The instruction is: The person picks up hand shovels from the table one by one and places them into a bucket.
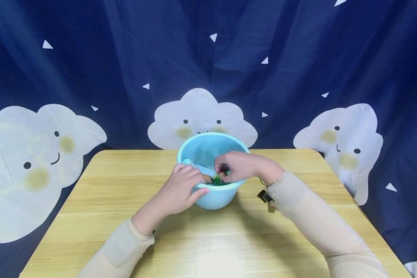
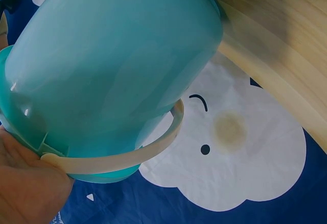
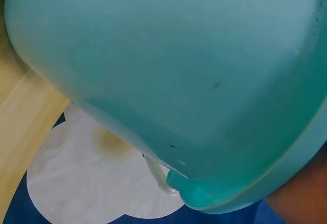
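Note:
A light blue bucket [image 1: 215, 199] stands on the wooden table, with its pale handle [image 2: 117, 160] hanging along the outer side in the left wrist view. My left hand [image 1: 180, 189] grips the near left rim, fingers over the edge and thumb on the outside. Reaching in over the right side, my right hand [image 1: 241, 166] has its fingers curled at a small green thing [image 1: 217, 179] with something dark beside it; what kind of thing it is cannot be made out. A pale blue piece [image 1: 204, 170] shows inside the bucket near the left fingers. In both wrist views the bucket wall hides the fingertips.
The wooden table [image 1: 125, 185] has rounded far corners. Behind it hangs a dark blue curtain [image 1: 180, 46] printed with white clouds and small triangles. A black buckle [image 1: 265, 196] hangs at the right sleeve, just right of the bucket.

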### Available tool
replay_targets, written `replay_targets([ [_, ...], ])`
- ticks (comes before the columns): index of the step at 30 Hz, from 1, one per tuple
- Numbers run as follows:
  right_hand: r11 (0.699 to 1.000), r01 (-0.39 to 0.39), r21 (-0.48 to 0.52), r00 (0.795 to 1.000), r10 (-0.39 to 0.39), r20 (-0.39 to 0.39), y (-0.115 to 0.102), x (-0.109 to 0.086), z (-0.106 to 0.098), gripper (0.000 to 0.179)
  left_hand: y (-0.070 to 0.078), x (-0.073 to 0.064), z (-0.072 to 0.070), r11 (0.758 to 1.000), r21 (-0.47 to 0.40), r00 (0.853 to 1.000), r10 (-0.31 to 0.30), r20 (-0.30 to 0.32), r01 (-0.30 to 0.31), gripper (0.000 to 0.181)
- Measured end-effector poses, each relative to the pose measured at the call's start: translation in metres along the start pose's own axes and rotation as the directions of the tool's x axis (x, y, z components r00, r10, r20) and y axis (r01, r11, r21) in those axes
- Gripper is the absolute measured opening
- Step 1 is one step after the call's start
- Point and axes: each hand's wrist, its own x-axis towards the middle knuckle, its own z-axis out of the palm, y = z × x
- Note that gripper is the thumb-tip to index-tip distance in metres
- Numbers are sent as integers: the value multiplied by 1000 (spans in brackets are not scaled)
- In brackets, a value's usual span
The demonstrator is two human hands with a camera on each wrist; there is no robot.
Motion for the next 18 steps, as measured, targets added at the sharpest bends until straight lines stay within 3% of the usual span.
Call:
replay_targets([
  [7, 997, 63, 52, 995, -67, 72, -2, 7, 0, 11, -1, 1, 0, 1000, 13, 1000, -2, -3, 2, 45],
  [18, 985, 10, 170, 977, -45, 208, -2, 13, 1, 13, 0, 1, 0, 1000, 20, 1000, -2, 2, 2, 44],
])
